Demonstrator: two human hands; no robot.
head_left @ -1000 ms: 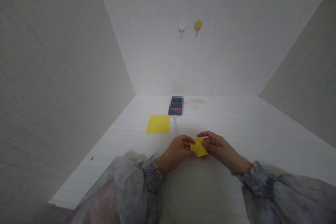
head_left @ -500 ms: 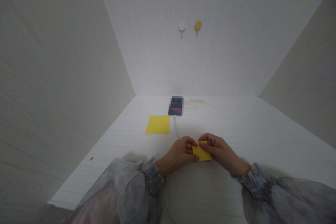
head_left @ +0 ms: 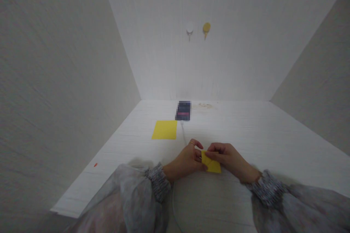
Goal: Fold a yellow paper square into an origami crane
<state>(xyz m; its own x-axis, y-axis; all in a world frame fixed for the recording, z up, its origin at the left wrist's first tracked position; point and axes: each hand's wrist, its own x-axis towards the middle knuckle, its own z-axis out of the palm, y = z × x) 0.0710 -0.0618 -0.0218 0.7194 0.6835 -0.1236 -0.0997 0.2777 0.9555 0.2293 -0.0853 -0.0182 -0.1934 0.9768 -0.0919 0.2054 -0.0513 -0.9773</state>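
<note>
Lower centre: your left hand (head_left: 188,159) and right hand (head_left: 229,158) both pinch the folded yellow paper (head_left: 212,166), which looks light, thin and easily creased; grip its edges, beside the fold.

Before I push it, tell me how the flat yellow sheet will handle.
The yellow sheet lies thin and flat: probably light and floppy if lifted. On the smooth white table it likely slides readily, with edges hard to pinch.
</note>
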